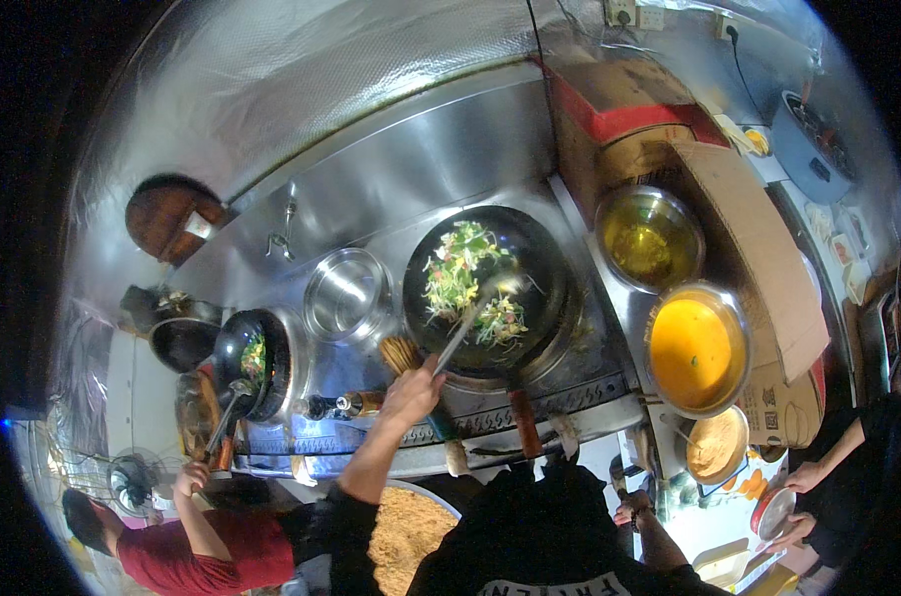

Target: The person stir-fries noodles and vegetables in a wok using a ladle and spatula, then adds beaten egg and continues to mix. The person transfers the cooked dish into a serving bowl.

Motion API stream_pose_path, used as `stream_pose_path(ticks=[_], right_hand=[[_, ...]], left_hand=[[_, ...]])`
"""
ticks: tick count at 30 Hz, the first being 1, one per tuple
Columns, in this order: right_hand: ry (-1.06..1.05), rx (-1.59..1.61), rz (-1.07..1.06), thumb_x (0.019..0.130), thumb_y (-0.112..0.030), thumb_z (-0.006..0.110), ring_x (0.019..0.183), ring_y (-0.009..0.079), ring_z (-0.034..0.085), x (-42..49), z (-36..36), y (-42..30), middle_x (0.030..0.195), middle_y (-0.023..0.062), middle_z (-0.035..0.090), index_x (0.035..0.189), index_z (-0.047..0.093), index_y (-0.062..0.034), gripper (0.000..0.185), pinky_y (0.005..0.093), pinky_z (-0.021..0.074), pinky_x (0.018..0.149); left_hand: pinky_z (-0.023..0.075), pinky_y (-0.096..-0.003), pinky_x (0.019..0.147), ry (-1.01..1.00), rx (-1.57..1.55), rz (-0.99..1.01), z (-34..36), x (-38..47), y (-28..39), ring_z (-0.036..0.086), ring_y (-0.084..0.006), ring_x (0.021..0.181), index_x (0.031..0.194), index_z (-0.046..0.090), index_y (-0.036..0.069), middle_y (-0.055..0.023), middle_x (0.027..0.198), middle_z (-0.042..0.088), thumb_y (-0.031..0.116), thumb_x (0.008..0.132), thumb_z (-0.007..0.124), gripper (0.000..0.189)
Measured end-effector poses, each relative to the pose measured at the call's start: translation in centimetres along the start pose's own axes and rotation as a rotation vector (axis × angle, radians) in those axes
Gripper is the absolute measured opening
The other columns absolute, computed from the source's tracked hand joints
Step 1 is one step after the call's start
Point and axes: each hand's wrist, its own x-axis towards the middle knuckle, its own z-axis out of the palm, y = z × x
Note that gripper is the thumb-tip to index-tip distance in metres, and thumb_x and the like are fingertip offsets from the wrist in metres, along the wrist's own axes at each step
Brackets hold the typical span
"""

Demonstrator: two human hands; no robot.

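Observation:
My left hand grips the metal handle of a long cooking utensil. The blurred head of that utensil is over a black wok, among sliced green, white and yellow vegetables. The wok sits on a steel range, its wooden handle pointing towards my body, with neither hand on it. Beside my left hand lies a bamboo wok brush. Low on the right, my right hand, a dark beaded bracelet at its wrist, is at a narrow dark object; its grip is unclear.
Steel bowls of yellowish oil and orange liquid stand right, beside cardboard boxes. An empty steel pot is left. A co-worker in red holds a ladle at a smaller wok; another person's hands hold a bowl.

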Motion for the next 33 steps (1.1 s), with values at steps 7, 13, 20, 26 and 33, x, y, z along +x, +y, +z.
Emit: stream_pose_path(ticks=[7,13,20,26,33], right_hand=[[-0.199,0.372,0.094,0.094,-0.045,0.037,0.102,0.0528,0.053,0.5,-0.1,0.6,0.105,0.0294,0.053,0.106,0.051,-0.0001,0.048,0.0628,0.0405,0.096],[-0.788,0.864,0.296,0.095,-0.05,0.037,0.108,0.057,0.049,1.6,-2.7,-0.3,0.115,0.0303,0.049,0.114,0.05,-0.0083,0.048,0.0666,0.0365,0.098],[0.151,0.082,-0.161,0.096,-0.049,0.037,0.119,0.0622,0.045,-7.6,5.5,-2.7,0.126,0.0394,0.047,0.124,0.048,0.0083,0.065,0.0679,0.035,0.105],[0.224,-0.001,-0.151,0.101,-0.036,0.048,0.074,0.0424,0.071,-2.3,1.9,-4.0,0.088,0.0211,0.068,0.097,0.061,0.0027,0.041,0.0528,0.0619,0.062],[0.239,0.138,-0.407,0.096,-0.026,0.055,0.058,0.0295,0.071,-11.2,8.5,-8.7,0.072,0.0125,0.069,0.078,0.064,-0.0029,0.031,0.0423,0.0628,0.054]], left_hand=[[0.0533,-0.0514,0.088,-0.235,0.099,-0.029,-8.5,-3.9,-4.9,0.068,-0.0399,0.102,0.135,0.056,0.01,-0.0245,0.11,0.069,0.028,0.099,0.057,0.041],[0.0562,-0.0496,0.075,0.013,0.017,0.035,0.1,4.1,-2.6,0.068,-0.0411,0.091,0.128,0.056,0.007,-0.0228,0.093,0.07,0.027,0.1,0.056,0.035],[0.0542,-0.0541,0.085,-0.292,0.205,-0.035,-9.7,-3.8,-3.3,0.068,-0.0413,0.099,0.136,0.053,0.011,-0.0224,0.108,0.07,0.03,0.1,0.054,0.041],[0.0537,-0.0534,0.085,-0.002,0.107,-0.037,-2.4,3.3,-3.9,0.067,-0.0444,0.098,0.125,0.055,0.002,-0.0262,0.099,0.069,0.026,0.098,0.055,0.036],[0.0599,-0.0483,0.075,-0.267,0.479,-0.026,-7.9,-4.0,1.3,0.074,-0.035,0.086,0.146,0.044,0.004,-0.0231,0.09,0.072,0.013,0.093,0.059,0.055]])
